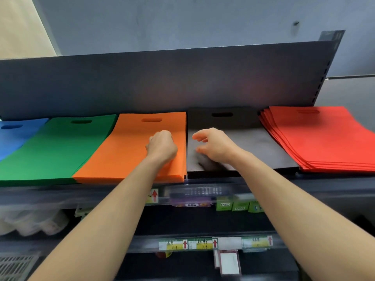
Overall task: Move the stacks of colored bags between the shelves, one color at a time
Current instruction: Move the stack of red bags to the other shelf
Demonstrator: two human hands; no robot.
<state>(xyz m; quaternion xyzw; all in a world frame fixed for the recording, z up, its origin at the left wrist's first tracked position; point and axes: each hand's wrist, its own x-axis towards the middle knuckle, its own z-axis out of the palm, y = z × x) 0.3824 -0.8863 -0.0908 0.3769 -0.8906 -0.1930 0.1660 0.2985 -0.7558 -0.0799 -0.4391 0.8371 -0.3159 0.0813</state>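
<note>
No stack looked moved yet. Left hand (161, 147) curled on orange stack (125, 151), grip unclear; right hand (215, 145) loose over black stack (253, 142).

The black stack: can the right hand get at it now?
Probably yes. The right hand hovers just over the black stack, nothing between them; the left hand is aside, at the orange stack.
</note>
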